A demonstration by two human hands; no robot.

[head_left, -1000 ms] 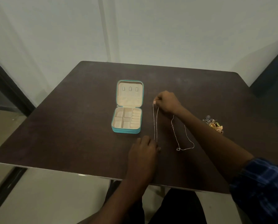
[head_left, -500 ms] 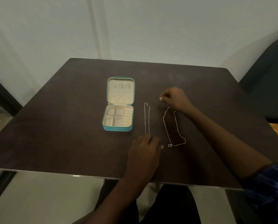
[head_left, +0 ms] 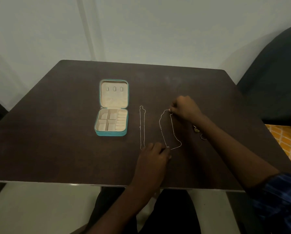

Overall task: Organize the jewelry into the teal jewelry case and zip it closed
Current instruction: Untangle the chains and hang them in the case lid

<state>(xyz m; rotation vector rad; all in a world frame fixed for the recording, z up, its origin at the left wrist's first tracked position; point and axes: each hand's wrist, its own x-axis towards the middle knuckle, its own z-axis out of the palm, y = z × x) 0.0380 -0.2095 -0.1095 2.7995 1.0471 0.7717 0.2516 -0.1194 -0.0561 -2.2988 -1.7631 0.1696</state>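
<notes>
The square teal zip-up jewelry case (head_left: 113, 108) lies open on the dark wooden table (head_left: 56, 132). Beside it lies a thin silver chain (head_left: 142, 127), straight. The right hand (head_left: 185, 108) pinches the top of a second, looser silver chain (head_left: 170, 130); the left hand (head_left: 154, 157) rests fingertips at its lower end, grip indiscernible.

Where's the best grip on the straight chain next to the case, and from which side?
Pinch the straight chain at its far looped end, from above. It lies flat on the table as two near-parallel strands, clear of both hands there; lifting that end should let it hang untangled.
</notes>
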